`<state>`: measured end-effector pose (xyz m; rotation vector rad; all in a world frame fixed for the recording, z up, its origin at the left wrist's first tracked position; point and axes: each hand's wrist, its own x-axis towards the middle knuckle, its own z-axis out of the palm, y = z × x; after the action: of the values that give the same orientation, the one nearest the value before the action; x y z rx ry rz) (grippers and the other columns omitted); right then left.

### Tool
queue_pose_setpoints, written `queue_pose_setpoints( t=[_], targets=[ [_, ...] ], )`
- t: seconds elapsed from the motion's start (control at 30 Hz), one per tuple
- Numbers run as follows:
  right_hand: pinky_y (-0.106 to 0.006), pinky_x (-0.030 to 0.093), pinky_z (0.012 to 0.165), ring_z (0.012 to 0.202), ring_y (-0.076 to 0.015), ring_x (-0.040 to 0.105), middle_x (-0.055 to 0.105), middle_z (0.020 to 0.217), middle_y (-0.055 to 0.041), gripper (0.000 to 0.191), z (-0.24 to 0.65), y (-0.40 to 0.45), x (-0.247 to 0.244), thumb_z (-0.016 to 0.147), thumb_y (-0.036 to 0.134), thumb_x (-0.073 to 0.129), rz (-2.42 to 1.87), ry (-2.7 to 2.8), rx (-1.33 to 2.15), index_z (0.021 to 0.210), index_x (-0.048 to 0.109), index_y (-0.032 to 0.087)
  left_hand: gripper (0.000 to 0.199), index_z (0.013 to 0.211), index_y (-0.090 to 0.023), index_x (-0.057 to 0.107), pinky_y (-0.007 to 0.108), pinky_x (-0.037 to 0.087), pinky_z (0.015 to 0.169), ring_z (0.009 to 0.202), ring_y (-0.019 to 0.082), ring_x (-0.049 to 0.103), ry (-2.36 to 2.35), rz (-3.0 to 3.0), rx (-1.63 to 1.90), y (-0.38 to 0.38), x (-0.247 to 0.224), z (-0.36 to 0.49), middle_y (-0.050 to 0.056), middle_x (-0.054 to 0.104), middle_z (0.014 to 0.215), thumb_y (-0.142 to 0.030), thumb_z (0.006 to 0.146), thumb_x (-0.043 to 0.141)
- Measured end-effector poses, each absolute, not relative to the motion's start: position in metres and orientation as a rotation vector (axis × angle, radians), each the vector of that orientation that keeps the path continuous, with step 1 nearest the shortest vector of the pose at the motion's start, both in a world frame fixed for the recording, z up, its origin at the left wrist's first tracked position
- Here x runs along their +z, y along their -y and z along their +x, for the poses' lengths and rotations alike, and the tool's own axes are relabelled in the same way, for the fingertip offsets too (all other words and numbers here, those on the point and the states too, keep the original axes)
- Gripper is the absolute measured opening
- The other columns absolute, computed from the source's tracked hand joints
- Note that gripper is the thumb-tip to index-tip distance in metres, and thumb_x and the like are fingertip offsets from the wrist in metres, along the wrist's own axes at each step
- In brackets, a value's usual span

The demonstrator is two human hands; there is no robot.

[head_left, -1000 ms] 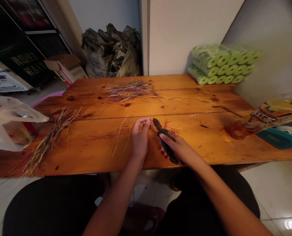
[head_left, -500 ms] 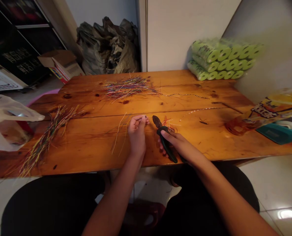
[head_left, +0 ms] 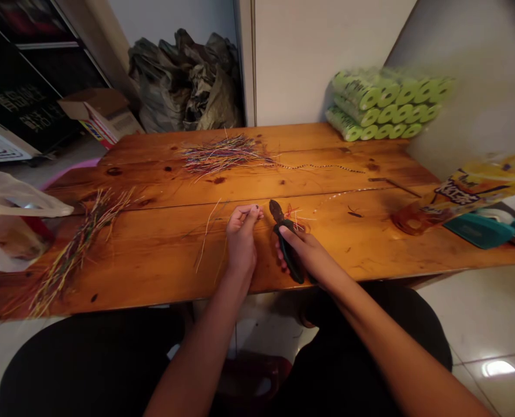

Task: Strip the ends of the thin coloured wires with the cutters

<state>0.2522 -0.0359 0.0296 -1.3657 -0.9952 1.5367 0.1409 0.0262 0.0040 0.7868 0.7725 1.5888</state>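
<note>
Left hand (head_left: 241,234) and right hand (head_left: 305,249) face each other over the near edge of the tabletop (head_left: 365,249), about midway along. From my end, I see the right one wrapped round the green-handled pliers (head_left: 278,214), nose angled towards the far edge; the left has its fingertips pinched together, just short of that nose. I judge this to be close plier work on thin strands, and a next bite would call for a steady pinch and a nose kept clear of skin.

Orange and white offcuts (head_left: 295,216) lie just beyond the right hand. A loose bundle (head_left: 81,243) runs to the near left corner; a denser bundle (head_left: 223,155) sits by the far edge.

Whether the left pinches a strand, I cannot tell. I cannot make out the jaws' gap either; the right fingers are partly hidden, and a white plastic bag (head_left: 1,229) is cut off at left.
</note>
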Motion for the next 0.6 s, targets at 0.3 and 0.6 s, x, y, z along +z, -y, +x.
queue_pose_setpoints(
  t=[0.3, 0.6],
  targets=[
    [-0.026, 0.048, 0.055, 0.055, -0.0125, 0.058, 0.060, 0.066, -0.0022, 0.044, 0.2549, 0.0413, 0.0289, 0.077, 0.060, 0.056, -1.285, 0.996, 1.663, 0.078, 0.054, 0.016, 0.004, 0.072, -0.018, 0.061, 0.021, 0.044, 0.075, 0.071, 0.007, 0.057, -0.799, 0.789, 1.650, -0.0261, 0.0046, 0.1398, -0.001, 0.062, 0.074, -0.020, 0.073, 0.065],
    [-0.026, 0.047, 0.055, 0.053, -0.0116, 0.057, 0.058, 0.064, -0.0009, 0.041, 0.2521, 0.0429, 0.0275, 0.080, 0.058, 0.053, -1.272, 1.045, 1.613, 0.076, 0.054, 0.017, 0.007, 0.074, -0.018, 0.061, 0.022, 0.045, 0.073, 0.071, 0.008, 0.058, -0.814, 0.845, 1.617, -0.0258, 0.0032, 0.1417, -0.001, 0.062, 0.074, -0.023, 0.072, 0.065]
  ],
)
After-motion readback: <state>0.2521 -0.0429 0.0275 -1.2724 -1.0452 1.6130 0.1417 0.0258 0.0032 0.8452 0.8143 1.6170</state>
